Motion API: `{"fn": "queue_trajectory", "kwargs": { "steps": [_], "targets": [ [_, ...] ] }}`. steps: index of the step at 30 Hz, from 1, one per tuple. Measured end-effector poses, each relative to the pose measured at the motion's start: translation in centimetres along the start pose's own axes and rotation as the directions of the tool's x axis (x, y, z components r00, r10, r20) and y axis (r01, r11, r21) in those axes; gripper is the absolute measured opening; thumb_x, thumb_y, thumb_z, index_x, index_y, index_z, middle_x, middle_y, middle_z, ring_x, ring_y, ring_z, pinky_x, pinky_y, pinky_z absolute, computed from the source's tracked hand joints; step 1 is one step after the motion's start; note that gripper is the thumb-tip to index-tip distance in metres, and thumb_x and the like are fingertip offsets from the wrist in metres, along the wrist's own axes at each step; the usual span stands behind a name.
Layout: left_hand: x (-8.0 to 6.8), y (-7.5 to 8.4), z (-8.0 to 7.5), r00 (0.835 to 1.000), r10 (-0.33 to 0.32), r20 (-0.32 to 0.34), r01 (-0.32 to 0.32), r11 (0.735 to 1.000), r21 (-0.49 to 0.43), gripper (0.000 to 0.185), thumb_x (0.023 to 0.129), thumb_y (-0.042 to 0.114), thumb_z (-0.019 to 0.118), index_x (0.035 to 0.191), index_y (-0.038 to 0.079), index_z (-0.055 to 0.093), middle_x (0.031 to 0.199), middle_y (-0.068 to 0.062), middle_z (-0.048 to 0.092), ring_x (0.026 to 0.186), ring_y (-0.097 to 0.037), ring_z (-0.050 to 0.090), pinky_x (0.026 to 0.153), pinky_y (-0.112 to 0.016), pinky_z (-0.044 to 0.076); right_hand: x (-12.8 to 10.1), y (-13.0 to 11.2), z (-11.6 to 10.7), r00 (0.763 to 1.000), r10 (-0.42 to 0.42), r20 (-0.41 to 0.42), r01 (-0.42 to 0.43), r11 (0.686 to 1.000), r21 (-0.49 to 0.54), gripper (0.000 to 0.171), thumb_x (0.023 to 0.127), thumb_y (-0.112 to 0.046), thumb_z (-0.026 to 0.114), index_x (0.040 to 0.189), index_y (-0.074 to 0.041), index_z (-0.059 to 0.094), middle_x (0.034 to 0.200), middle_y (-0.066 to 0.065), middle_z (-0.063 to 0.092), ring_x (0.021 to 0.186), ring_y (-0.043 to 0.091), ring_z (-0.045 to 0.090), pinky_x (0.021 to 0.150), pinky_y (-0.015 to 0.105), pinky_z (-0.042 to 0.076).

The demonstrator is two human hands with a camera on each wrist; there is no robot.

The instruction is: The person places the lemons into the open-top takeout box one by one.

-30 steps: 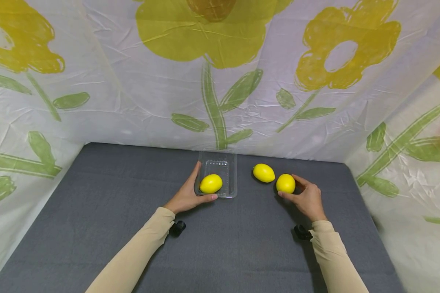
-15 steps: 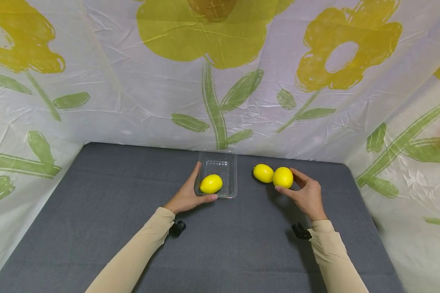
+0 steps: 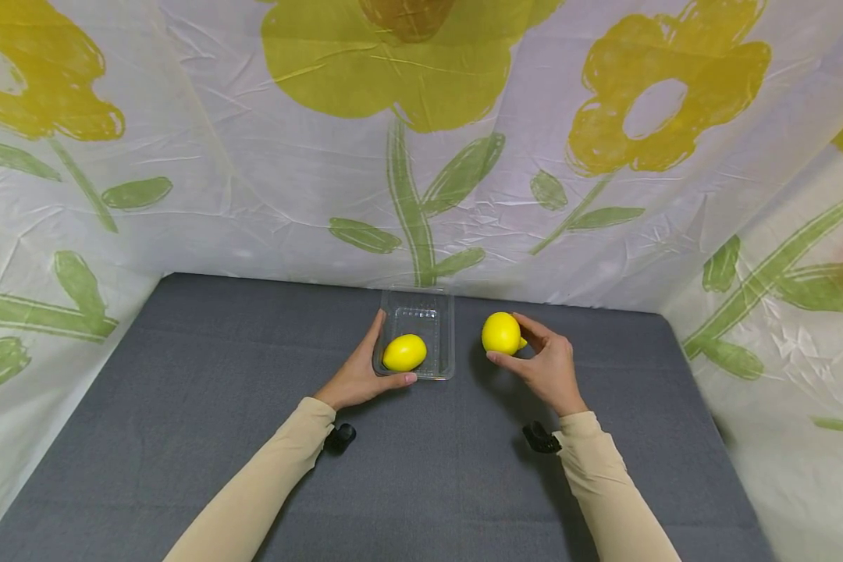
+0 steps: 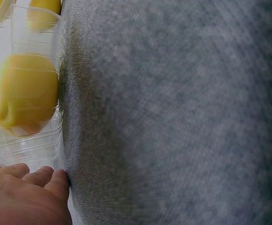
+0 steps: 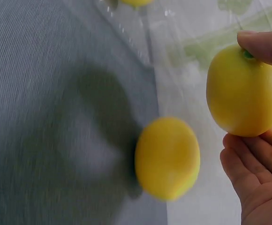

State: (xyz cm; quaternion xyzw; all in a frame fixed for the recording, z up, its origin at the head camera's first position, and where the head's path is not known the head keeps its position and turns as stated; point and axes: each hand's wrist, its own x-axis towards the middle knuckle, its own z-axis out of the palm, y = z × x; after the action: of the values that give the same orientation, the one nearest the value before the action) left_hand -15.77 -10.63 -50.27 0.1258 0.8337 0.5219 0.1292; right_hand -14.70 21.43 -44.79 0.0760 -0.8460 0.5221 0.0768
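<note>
Flower-printed plastic sheeting walls a grey cloth table.

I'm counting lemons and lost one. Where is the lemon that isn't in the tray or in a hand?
In the right wrist view it lies on the grey table, the loose lemon, just below the held lemon in the right hand.
</note>
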Motion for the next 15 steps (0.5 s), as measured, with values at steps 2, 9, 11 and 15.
{"fn": "queue_trajectory", "kwargs": {
  "steps": [2, 9, 11, 15],
  "targets": [
    [0.0, 0.0, 0.0, 1.000, -0.001, 0.000, 0.001, 1.000, -0.002, 0.127, 0.081, 0.048, 0.085, 0.164, 0.020, -0.007, 0.170, 0.000, -0.004, 0.155, -0.030, 0.003, 0.119, -0.062, 0.015, 0.3, -0.4, 0.8, 1.000, -0.002, 0.009, 0.002, 1.000, 0.006, 0.076, 0.074, -0.011, 0.092, 0.140, 0.005, 0.057, 0.139, 0.020, 0.060, 0.128, 0.032, 0.059, 0.106, 0.039, 0.047],
    [0.0, 0.2, 0.0, 1.000, -0.006, 0.000, 0.006, 1.000, -0.004, 0.128, 0.081, 0.047, 0.085, 0.164, 0.019, -0.008, 0.170, 0.000, -0.005, 0.155, -0.029, 0.003, 0.120, -0.060, 0.015, 1.7, -1.3, 3.2, 0.999, -0.022, 0.044, 0.019, 0.999, 0.050, 0.076, 0.074, -0.015, 0.094, 0.139, 0.003, 0.059, 0.137, 0.020, 0.061, 0.125, 0.034, 0.060, 0.107, 0.043, 0.047],
    [0.0, 0.2, 0.0, 1.000, -0.009, 0.002, 0.009, 1.000, -0.005, 0.128, 0.081, 0.048, 0.084, 0.164, 0.020, -0.008, 0.170, 0.000, -0.005, 0.155, -0.029, 0.003, 0.120, -0.060, 0.015, 2.1, -1.5, 3.8, 0.998, -0.023, 0.056, 0.021, 0.999, 0.046, 0.077, 0.073, -0.016, 0.094, 0.139, 0.002, 0.059, 0.136, 0.019, 0.061, 0.125, 0.033, 0.061, 0.107, 0.044, 0.046],
    [0.0, 0.2, -0.1, 1.000, -0.015, 0.007, 0.015, 1.000, -0.010, 0.127, 0.081, 0.048, 0.084, 0.164, 0.021, -0.009, 0.170, 0.000, -0.005, 0.155, -0.029, 0.003, 0.120, -0.061, 0.015, 3.1, -1.9, 4.9, 0.995, -0.026, 0.099, 0.020, 0.998, 0.056, 0.078, 0.074, -0.015, 0.093, 0.140, 0.003, 0.058, 0.136, 0.019, 0.061, 0.123, 0.033, 0.062, 0.106, 0.048, 0.046]
  ]
}}
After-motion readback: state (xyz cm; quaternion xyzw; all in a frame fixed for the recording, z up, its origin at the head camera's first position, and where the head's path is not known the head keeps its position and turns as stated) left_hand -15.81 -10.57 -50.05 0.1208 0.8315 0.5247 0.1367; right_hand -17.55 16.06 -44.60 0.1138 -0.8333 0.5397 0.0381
